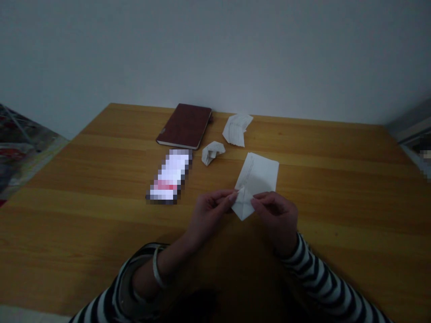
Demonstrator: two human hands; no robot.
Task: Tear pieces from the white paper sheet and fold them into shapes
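Observation:
Between my two hands is a small piece of folded white paper [243, 206], its lower end coming to a point and a crease running down its middle. My left hand [210, 213] pinches its left edge between thumb and fingers. On the opposite edge, my right hand [278, 217] grips it the same way. Just beyond the folded paper, a flat white sheet [261, 172] lies on the wooden table [323, 179], its near end partly covered by my fingers and the folded piece.
A phone [171, 175] with a lit, blurred screen lies to the left. Behind it is a dark red notebook [186, 124]. A small folded paper shape [213, 152] and a stack of folded paper pieces [237, 128] sit farther back, near the wall [215, 54].

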